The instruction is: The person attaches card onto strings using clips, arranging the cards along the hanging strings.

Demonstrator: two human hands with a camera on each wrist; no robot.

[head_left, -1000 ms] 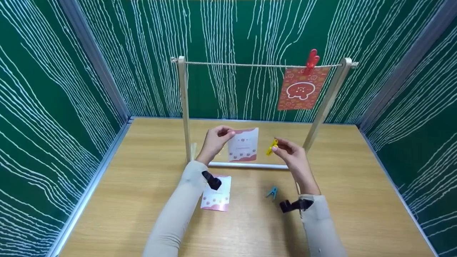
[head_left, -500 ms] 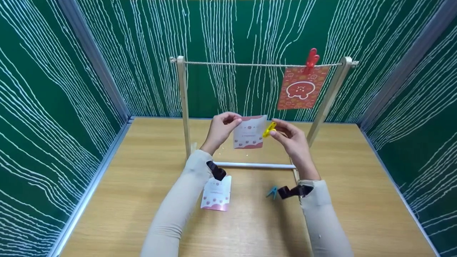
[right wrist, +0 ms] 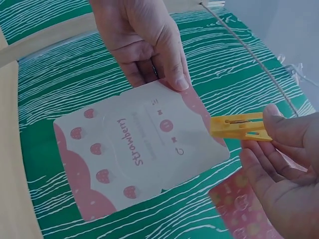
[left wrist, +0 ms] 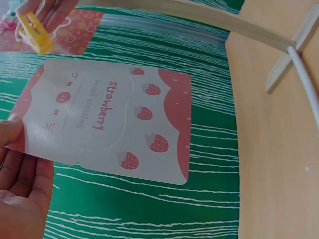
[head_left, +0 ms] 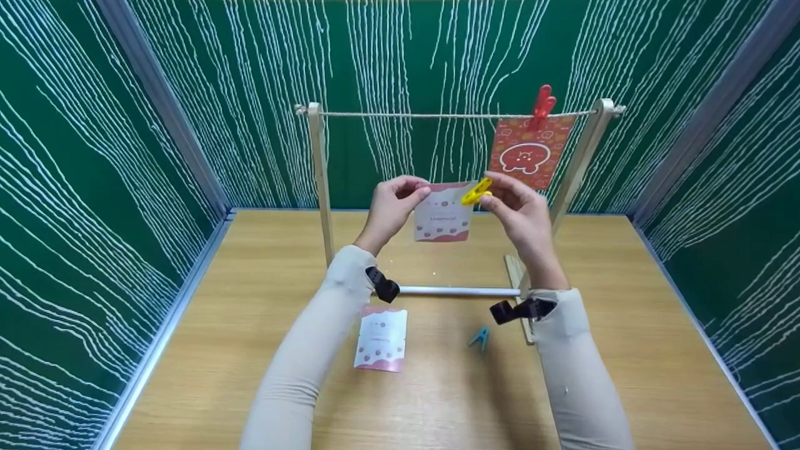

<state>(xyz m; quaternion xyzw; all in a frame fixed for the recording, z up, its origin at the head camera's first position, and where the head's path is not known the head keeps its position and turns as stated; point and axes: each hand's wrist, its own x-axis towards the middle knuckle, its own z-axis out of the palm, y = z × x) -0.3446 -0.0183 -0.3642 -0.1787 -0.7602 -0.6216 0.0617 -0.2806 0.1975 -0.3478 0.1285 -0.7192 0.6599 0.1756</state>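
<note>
My left hand (head_left: 395,206) pinches the top left corner of a pink and white card (head_left: 442,215) printed with strawberries. The word "Strawberry" reads on the card (left wrist: 107,114) in the left wrist view. Between the thumb and fingers of my right hand (head_left: 522,212) is a yellow clothespin (head_left: 477,191). In the right wrist view the tip of the clothespin (right wrist: 239,127) overlaps the card's top edge. Both hands are raised in front of the stand, below its rope (head_left: 400,115). A red clothespin (head_left: 544,106) holds an orange-red card (head_left: 524,150) with a bear face on the rope's right part.
A second strawberry card (head_left: 380,340) lies on the wooden table (head_left: 431,400), with a blue clothespin (head_left: 480,337) to its right. Wooden posts (head_left: 320,181) carry the rope, and a white bar (head_left: 459,291) joins their feet. Green walls with white lines surround the table.
Both hands have risen toward the rope, carrying the strawberry card and the yellow clothespin. The clothespin has come from well apart to the card's top right corner.
</note>
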